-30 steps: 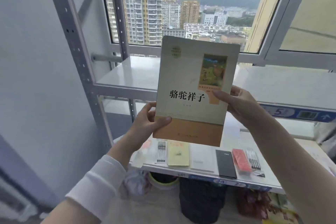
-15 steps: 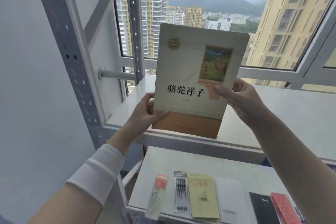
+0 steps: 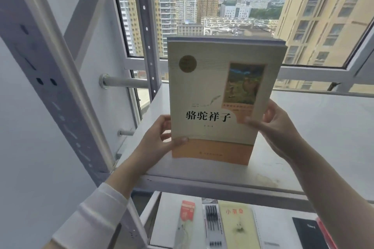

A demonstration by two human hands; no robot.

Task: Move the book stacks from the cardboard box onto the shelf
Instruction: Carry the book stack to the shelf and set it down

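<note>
The book stack [image 3: 218, 95] stands upright on the upper board of the shelf [image 3: 323, 137], front cover facing the camera, near the left end of the board. Several page edges show along its top. Its lower edge sits at the board surface; full contact cannot be confirmed.

The left hand [image 3: 155, 143] grips the lower left side of the stack: thumb on the front cover, fingers behind the edge. A white sleeve [image 3: 95, 214] covers that forearm. The right hand [image 3: 277, 127] grips the right side at mid-height in the same way, thumb across the cover.

A perforated upright post [image 3: 46, 79] stands to the left. On the lower board [image 3: 168, 208] lie a red packet [image 3: 187, 211], a pen pack [image 3: 212, 222], a yellow booklet [image 3: 237, 226] and a black notebook [image 3: 305, 232], side by side. A window [image 3: 232, 16] behind the shelf shows tall buildings and hills.
</note>
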